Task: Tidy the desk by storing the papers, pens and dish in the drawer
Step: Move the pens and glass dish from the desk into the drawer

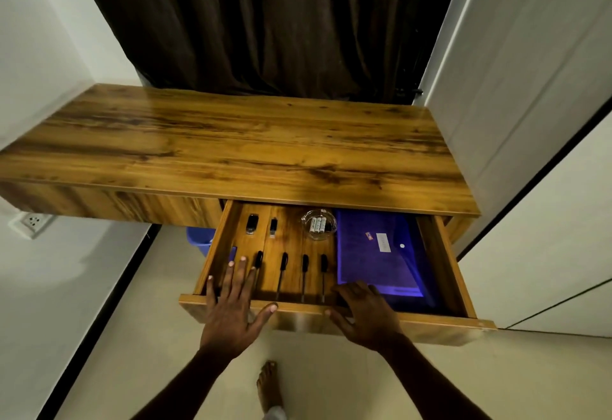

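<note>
The wooden drawer (440,323) stands pulled out under the desk top (231,141). Inside, a blue plastic folder (377,254) with papers lies on the right. A glass dish (318,224) holding batteries sits at the back middle. Several black pens (304,270) lie in a row near the front, and two small dark items (251,223) lie at the back left. My left hand (231,307) rests flat on the drawer's front edge, fingers spread over the left pens. My right hand (364,310) lies on the front edge, fingers curled over the rim beside the folder.
A dark curtain (265,22) hangs behind the desk. White walls and a white door panel (530,121) close in on both sides. A blue bin (198,241) sits under the desk at left, a wall socket (33,221) further left. My bare foot (270,386) is on the floor.
</note>
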Available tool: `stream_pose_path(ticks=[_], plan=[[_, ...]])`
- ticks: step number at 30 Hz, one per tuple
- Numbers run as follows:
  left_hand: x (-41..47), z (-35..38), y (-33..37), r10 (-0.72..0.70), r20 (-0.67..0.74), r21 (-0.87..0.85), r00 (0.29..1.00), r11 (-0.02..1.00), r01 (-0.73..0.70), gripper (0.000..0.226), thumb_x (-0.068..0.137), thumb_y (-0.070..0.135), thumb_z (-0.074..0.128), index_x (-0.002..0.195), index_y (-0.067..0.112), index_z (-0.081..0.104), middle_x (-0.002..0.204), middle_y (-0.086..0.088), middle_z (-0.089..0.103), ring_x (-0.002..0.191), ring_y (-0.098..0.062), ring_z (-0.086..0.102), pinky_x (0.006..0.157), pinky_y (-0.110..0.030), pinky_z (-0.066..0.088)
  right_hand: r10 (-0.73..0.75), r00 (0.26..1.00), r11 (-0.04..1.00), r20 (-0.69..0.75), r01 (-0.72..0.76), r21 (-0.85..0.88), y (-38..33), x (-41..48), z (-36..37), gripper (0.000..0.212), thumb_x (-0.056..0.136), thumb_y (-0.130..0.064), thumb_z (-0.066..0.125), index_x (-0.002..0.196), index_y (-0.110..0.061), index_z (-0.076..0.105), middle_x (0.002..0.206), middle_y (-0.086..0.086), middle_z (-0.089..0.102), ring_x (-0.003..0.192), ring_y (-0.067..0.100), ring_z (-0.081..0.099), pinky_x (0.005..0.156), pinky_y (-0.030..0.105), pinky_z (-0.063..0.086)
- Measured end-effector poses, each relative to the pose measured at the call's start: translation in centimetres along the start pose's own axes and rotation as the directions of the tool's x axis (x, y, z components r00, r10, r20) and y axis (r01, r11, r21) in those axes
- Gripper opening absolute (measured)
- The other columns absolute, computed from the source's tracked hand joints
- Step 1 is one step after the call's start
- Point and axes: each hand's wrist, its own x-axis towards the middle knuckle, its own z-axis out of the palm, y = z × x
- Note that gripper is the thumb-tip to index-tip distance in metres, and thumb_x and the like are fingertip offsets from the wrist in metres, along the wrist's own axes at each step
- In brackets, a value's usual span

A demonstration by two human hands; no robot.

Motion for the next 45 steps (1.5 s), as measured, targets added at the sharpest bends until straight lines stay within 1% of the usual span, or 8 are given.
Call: stream_pose_path(ticks=[7, 19, 24, 29, 33, 38, 42, 45], plan=[[3.2, 0.2, -0.1, 0.0, -0.003, -0.013, 1.0, 1.0, 0.0, 0.091, 0.088, 0.074, 0.034, 0.156, 0.017, 0.013, 0.165, -0.005, -0.001, 0.152, -0.025, -0.001, 0.118, -0.062, 0.009, 0.026, 0.999, 0.999, -0.029, -0.027, -0.036, 1.5, 3.1, 0.0, 0.071, 0.088, -0.072, 0.038, 0.142, -0.026, 0.039, 0.143, -0.004, 0.045, 0.131, 0.017, 0.042, 0.107, 0.039, 0.039], [14.0, 1.3, -0.8, -0.012, -0.053, -0.027, 0.999, 1.0, 0.01, 0.099, 0.083, 0.077, 0.041, 0.155, 0.014, 0.016, 0.164, -0.007, 0.003, 0.152, -0.026, 0.001, 0.119, -0.059, 0.005, 0.027, 0.999, 0.973, -0.029, -0.033, -0.23, 5.4, 12.6, -0.9, 0.085, 0.089, -0.069, 0.036, 0.154, -0.017, 0.021, 0.163, 0.012, 0.007, 0.151, 0.029, 0.004, 0.114, 0.066, 0.014], [18.6, 1.7, -1.2, 0.014, -0.084, -0.007, 0.996, 1.0, -0.015, 0.097, 0.085, 0.076, 0.041, 0.154, 0.012, 0.019, 0.164, -0.009, 0.01, 0.151, -0.027, 0.008, 0.119, -0.057, 0.01, 0.002, 1.0, 0.932, 0.008, 0.001, -0.363, 7.4, 16.7, -1.0, 0.082, 0.092, -0.068, 0.032, 0.154, -0.016, 0.02, 0.162, 0.018, 0.009, 0.15, 0.036, 0.009, 0.112, 0.069, 0.015], [23.7, 1.4, -2.2, 0.214, -0.132, 0.14, 0.968, 0.971, -0.195, 0.085, 0.091, 0.069, 0.04, 0.153, 0.013, 0.025, 0.162, -0.008, 0.018, 0.15, -0.028, 0.015, 0.118, -0.056, 0.016, 0.065, 0.997, 0.913, -0.048, -0.079, -0.401, 9.0, 20.1, -0.1, 0.077, 0.094, -0.066, 0.033, 0.154, -0.019, 0.021, 0.16, 0.016, 0.022, 0.147, 0.037, 0.021, 0.114, 0.064, 0.019], [27.1, 1.9, -2.9, 0.355, -0.183, 0.181, 0.917, 0.929, -0.323, 0.078, 0.093, 0.062, 0.043, 0.15, 0.009, 0.034, 0.16, -0.008, 0.025, 0.147, -0.027, 0.024, 0.116, -0.054, 0.025, 0.073, 0.985, 0.915, -0.154, -0.128, -0.384, 9.4, 21.2, 1.2, 0.065, 0.095, -0.051, 0.042, 0.151, -0.021, 0.029, 0.152, 0.011, 0.04, 0.138, 0.036, 0.04, 0.109, 0.06, 0.03], [28.7, 3.6, -3.8, 0.458, -0.172, 0.237, 0.872, 0.879, -0.415, 0.07, 0.097, 0.056, 0.041, 0.143, 0.004, 0.044, 0.154, -0.014, 0.036, 0.142, -0.03, 0.037, 0.111, -0.049, 0.032, 0.043, 0.981, 0.904, -0.187, -0.118, -0.412, 9.9, 21.6, 1.7, 0.061, 0.095, -0.039, 0.048, 0.15, -0.021, 0.031, 0.15, 0.007, 0.044, 0.136, 0.033, 0.045, 0.11, 0.056, 0.032], [28.4, 3.2, -4.0, 0.468, -0.224, 0.115, 0.855, 0.884, -0.454, 0.068, 0.097, 0.054, 0.043, 0.144, 0.007, 0.043, 0.154, -0.01, 0.037, 0.144, -0.025, 0.034, 0.114, -0.045, 0.03, 0.054, 0.981, 0.93, -0.189, -0.118, -0.347, 9.4, 21.4, 0.8, 0.062, 0.091, -0.047, 0.052, 0.148, -0.025, 0.039, 0.152, 0.002, 0.043, 0.137, 0.028, 0.043, 0.109, 0.052, 0.033], [28.8, 2.2, -3.5, 0.401, -0.274, -0.079, 0.874, 0.896, -0.436, 0.061, 0.094, 0.051, 0.05, 0.138, 0.009, 0.054, 0.149, -0.006, 0.046, 0.14, -0.022, 0.039, 0.114, -0.043, 0.031, 0.065, 0.977, 0.965, -0.205, -0.114, -0.236, 8.5, 23.1, -1.7, 0.058, 0.089, -0.056, 0.051, 0.137, -0.025, 0.054, 0.14, -0.001, 0.055, 0.117, 0.027, 0.053, 0.094, 0.046, 0.039]])
